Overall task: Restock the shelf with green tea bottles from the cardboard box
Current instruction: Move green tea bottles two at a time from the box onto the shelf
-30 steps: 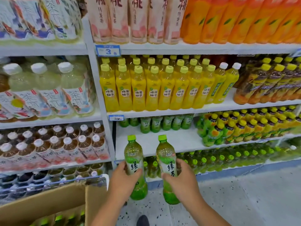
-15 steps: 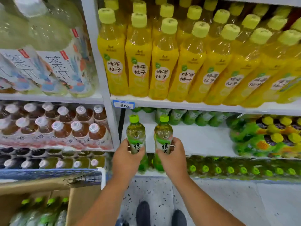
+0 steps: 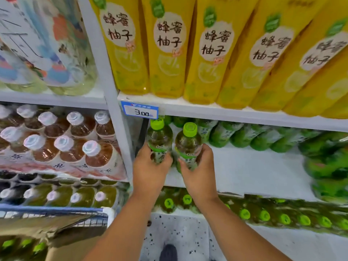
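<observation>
Two green tea bottles (image 3: 159, 142) – lime caps, upright, hands (image 3: 150, 172) clamped on one each

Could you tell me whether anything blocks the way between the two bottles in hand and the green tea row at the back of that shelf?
Nothing visible does. The left bottle and right bottle face bare white shelf, with the green tea row standing behind it.

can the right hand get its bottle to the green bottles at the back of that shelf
Probably yes. The right hand holds its bottle upright above the bare white shelf, and nothing stands between it and the back row.
</observation>
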`<state>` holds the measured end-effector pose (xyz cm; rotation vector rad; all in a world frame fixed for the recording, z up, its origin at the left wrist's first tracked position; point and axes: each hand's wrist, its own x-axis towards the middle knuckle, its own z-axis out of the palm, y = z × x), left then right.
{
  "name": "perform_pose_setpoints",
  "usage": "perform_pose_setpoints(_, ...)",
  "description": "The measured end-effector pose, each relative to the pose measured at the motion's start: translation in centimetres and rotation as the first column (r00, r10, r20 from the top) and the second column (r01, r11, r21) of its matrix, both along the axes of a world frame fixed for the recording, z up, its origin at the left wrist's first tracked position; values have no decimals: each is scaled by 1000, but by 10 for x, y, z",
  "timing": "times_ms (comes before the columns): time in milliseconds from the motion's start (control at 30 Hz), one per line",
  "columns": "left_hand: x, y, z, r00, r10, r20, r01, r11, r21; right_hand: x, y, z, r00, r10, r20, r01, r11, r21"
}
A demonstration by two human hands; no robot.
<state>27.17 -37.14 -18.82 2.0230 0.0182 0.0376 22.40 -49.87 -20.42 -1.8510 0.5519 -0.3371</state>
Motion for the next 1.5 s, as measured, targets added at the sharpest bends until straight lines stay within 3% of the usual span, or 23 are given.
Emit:
perform_pose_setpoints(233,16,-5,-26,996,1,95,2,1000,-27,18,0,-21,998,6,63,-1,998,-71)
perform_pose_setpoints(400,2,-6,-53,993,106,43,-101,991,-92,9,3,-41,997,-58,55,66,988,-142)
perform_pose_setpoints(733,30,-15,-74,982,133,138,-121,988,-92,43,7,-57,982,-156,107,175,966,-190)
perform_pose_setpoints(900,52,-11,-83,974,116,193,-115,993,-16,64,13,-66,965,-221,141,250,938,-241)
perform_pose_setpoints(1100,73,-11,-89,981,75,179,-70,997,-29,71,22,-81,948,-266,176,311,890,-333)
perform_pose_setpoints(1500,85,-11,-95,987,62,148,-44,992,-118,89,21,-100,927,-318,200,370,866,-337)
